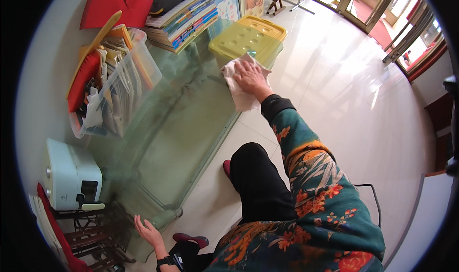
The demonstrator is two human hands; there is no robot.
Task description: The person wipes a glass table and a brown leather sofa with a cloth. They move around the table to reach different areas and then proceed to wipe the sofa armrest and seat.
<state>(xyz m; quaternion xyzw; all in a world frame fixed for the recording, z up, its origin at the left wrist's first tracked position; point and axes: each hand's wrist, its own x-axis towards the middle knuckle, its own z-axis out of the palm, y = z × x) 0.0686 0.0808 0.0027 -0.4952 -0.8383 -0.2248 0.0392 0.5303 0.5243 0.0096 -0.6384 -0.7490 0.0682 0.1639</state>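
Observation:
My right hand (248, 75) lies spread over a pale pinkish cloth (239, 96), pressing it at the far right corner of a glass-topped table (193, 136). Part of the cloth hangs over the table's edge. Through the glass beside it shows a storage box with a yellow lid (247, 39), which sticks out past the tabletop. My left hand (147, 232) is at the near end of the table, holding nothing, its fingers apart. Whether it touches the glass I cannot tell.
Along the wall side stand a light blue countertop appliance (71, 175), a clear plastic bin (147, 69) of papers with a brush (93, 53), and a stack of books (183, 19). A red bag (114, 3) stands behind. Glass doors (373, 7) are beyond the tiled floor (344, 93).

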